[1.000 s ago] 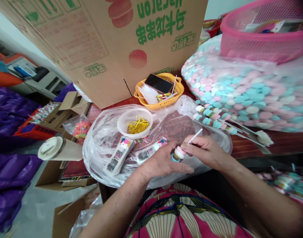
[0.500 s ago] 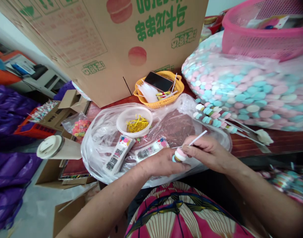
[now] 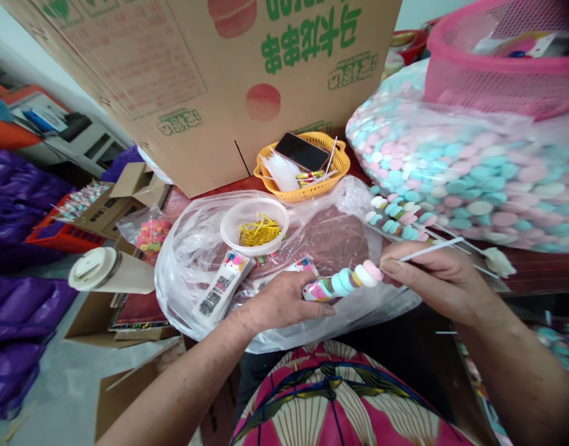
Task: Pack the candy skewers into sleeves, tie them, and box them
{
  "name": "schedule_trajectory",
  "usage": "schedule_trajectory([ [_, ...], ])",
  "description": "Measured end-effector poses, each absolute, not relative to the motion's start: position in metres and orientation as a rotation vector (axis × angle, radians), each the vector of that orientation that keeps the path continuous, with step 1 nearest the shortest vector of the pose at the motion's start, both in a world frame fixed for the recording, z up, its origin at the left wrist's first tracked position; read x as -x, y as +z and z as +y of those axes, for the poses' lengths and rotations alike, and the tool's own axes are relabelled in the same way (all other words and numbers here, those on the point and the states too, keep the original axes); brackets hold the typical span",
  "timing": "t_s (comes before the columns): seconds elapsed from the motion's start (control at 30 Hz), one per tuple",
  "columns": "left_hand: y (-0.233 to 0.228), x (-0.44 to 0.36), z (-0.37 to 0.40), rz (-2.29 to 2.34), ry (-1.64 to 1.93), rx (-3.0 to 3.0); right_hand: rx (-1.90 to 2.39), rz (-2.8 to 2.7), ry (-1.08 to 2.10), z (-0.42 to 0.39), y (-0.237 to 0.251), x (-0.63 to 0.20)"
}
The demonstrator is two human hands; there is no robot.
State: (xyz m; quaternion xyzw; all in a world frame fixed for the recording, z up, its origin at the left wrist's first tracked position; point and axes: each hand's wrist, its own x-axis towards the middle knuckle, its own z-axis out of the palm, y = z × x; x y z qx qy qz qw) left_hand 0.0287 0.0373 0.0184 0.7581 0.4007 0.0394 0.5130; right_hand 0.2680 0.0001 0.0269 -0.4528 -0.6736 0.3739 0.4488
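My right hand [image 3: 433, 275] pinches a white stick [image 3: 433, 249] strung with pink, white and blue candy discs [image 3: 354, 279]. My left hand [image 3: 277, 303] grips the lower end of that candy skewer, where a small printed wrapper [image 3: 315, 290] sits. Both hands hover over a crumpled clear plastic sheet [image 3: 331, 235] on the red table. Finished candy skewers [image 3: 398, 217] lie just beyond my right hand.
A white bowl of yellow twist ties [image 3: 256, 226], label packs [image 3: 222, 288], an orange basket with a phone [image 3: 303, 164], a big bag of candy discs [image 3: 470, 173] under a pink basket [image 3: 502, 62], and a large cardboard box [image 3: 210, 80] surround the hands. A cup [image 3: 108, 272] lies left.
My right hand has moved right and up, turning the skewer sideways, so more candy discs show in a row. My left hand stays on the lower end.
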Motion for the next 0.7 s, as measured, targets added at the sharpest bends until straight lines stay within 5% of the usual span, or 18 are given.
schedule_trajectory([
  [0.33, 0.02, -0.038, 0.028, 1.067, 0.13, -1.998, 1.131, -1.639, 0.838, 0.0, 0.031, -0.25],
  [0.7, 0.018, -0.044, 0.029, 0.85, 0.035, -1.402, 1.023, -1.748, 1.073, 0.002, 0.024, -0.249],
])
